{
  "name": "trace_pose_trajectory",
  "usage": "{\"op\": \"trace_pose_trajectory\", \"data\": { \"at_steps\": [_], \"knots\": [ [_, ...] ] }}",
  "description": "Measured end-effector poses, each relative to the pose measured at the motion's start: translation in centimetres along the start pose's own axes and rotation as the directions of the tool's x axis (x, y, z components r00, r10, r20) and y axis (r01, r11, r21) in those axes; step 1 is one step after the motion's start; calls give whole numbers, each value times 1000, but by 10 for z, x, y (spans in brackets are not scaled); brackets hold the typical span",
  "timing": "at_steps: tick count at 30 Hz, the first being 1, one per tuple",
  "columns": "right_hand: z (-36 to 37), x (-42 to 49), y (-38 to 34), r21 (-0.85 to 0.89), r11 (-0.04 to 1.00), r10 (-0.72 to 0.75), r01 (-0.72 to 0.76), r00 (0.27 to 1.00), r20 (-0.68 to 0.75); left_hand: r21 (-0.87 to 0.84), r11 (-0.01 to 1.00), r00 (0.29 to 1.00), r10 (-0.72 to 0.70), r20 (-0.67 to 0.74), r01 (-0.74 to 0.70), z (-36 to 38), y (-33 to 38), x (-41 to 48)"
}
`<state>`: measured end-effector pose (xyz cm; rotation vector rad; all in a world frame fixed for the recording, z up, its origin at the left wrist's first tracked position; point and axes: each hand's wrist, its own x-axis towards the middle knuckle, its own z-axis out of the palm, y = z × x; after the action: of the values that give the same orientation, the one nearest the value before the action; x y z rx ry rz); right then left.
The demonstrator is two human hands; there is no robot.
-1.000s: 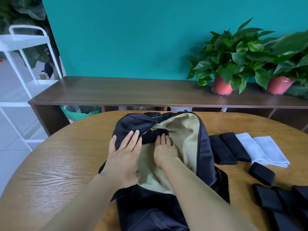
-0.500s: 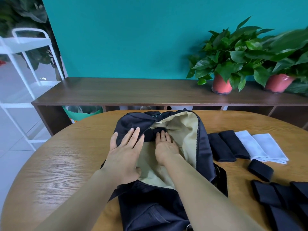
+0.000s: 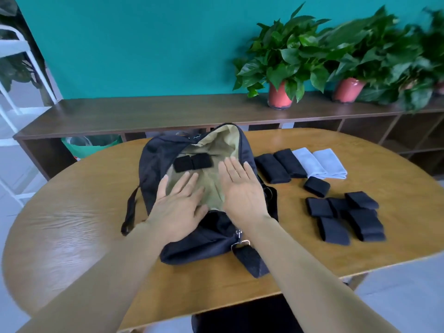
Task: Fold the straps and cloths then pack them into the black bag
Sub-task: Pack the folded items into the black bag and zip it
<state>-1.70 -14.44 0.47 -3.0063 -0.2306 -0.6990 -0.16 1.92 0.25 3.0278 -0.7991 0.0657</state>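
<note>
Black bag point(image 3: 158, 159) open on table point(image 3: 72, 212), two folded straps point(image 3: 193, 162) inside. Left hand point(image 3: 177, 207), right hand point(image 3: 242, 188) flat over lining, fingers straight, empty. Unpacked folded cloths point(image 3: 290, 163) lie right of bag, long axes running away from person; right hand nearer.

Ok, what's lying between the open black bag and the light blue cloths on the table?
Two folded black cloths lie side by side there, between the black bag and the light blue cloths, as the head view shows.

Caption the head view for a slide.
The left hand and right hand, both open, above the unzipped black bag holding folded straps; remaining straps and folded cloths lie on the table.
</note>
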Motion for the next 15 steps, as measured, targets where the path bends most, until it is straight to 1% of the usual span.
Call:
{"op": "trace_pose_trajectory", "data": {
  "at_steps": [1, 2, 4, 5, 8, 9, 11, 12, 13, 15],
  "knots": [
    [-2, -15, 10, -2, 1000, 5, -5, 997, -80, 9, 1000, 1000, 10, 21, -10, 0, 6, -2],
    [-6, -30, 21, -13, 1000, 22, -23, 995, -97, 20, 1000, 999, 19, 44, -20, 0, 11, -3],
    [-11, -60, 45, -66, 992, 97, -103, 991, -97, 45, 998, 996, 33, 83, -37, -1, 19, -6],
    [-13, -74, 58, -91, 982, 158, -165, 984, -85, 60, 997, 994, 36, 100, -42, -2, 22, -7],
    [-13, -107, 97, -148, 919, 376, -365, 925, 58, 97, 995, 991, 25, 130, -38, -4, 28, -9],
    [-11, -116, 109, -164, 895, 436, -414, 890, 132, 102, 994, 990, 19, 137, -33, -4, 29, -10],
    [-7, -128, 126, -171, 845, 534, -506, 794, 290, 107, 994, 989, 8, 150, -24, -4, 30, -10],
    [-6, -131, 128, -175, 828, 559, -533, 752, 351, 108, 994, 988, 4, 154, -21, -4, 31, -11],
    [-4, -134, 126, -179, 823, 563, -540, 731, 385, 109, 994, 988, 2, 157, -19, -4, 31, -11],
    [1, -133, 116, -171, 831, 550, -530, 734, 398, 112, 994, 987, -5, 160, -13, -3, 31, -12]
  ]
}}
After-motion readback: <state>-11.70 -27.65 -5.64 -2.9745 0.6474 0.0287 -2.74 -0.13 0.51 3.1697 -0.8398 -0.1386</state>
